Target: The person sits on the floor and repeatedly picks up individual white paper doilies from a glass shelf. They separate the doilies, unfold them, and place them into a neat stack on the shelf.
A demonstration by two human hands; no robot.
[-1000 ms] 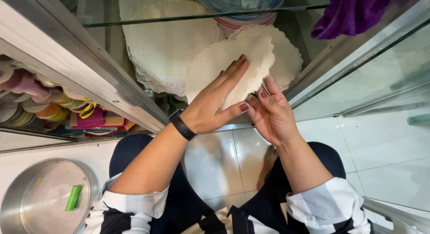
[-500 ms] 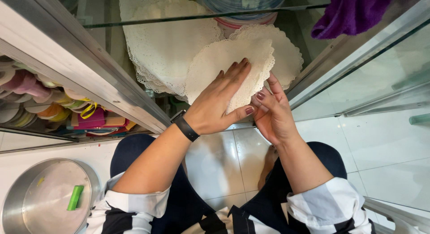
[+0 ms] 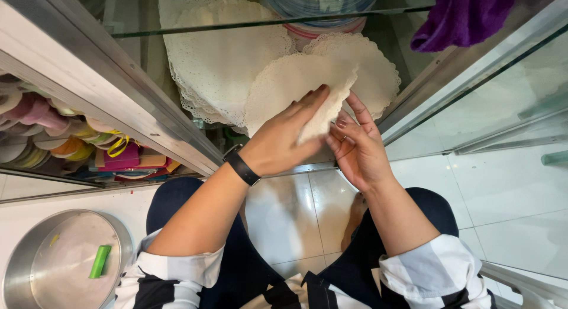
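The round lace-edged paper doilies (image 3: 296,84) are cream-white. The cloth (image 3: 461,16) is purple. The wristband (image 3: 242,168) is black. The sleeves (image 3: 435,273) carry black-and-white stripes.
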